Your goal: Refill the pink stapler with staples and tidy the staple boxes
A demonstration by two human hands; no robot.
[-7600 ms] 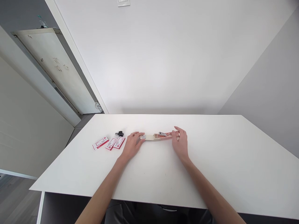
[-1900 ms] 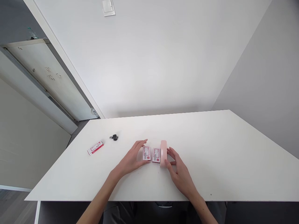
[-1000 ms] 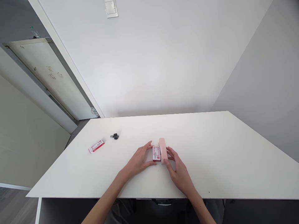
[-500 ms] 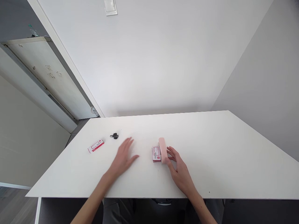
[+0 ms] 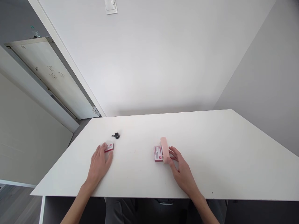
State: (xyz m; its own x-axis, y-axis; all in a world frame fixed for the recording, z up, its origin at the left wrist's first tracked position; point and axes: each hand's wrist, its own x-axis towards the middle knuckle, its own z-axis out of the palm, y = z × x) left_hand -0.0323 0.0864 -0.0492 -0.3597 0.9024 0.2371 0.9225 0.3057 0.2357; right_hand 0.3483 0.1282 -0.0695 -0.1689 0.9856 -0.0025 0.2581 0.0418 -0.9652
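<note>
My left hand (image 5: pixel 98 163) lies over a small white and red box (image 5: pixel 109 147) on the left of the table. Its fingers and thumb close around the box, leaving only the right end visible. My right hand (image 5: pixel 182 169) holds the near end and right side of a pink stapler (image 5: pixel 164 150), with the thumb at its near end and the fingers curled along its side. Against the stapler's left side is a short stack of small white and red boxes (image 5: pixel 158 154). A black key (image 5: pixel 116 135) rests beyond my left hand.
The white table (image 5: pixel 224 149) has its back edge at a plain grey-white wall (image 5: pixel 163 62). A light switch (image 5: pixel 111 7) is high on that wall. To the left are a door frame and a pale cabinet (image 5: pixel 46 71). My legs are under the front edge.
My left hand has moved left from the middle of the table onto the small box, which has shifted to the right. My right hand stays at the stapler. The view has shifted slightly.
</note>
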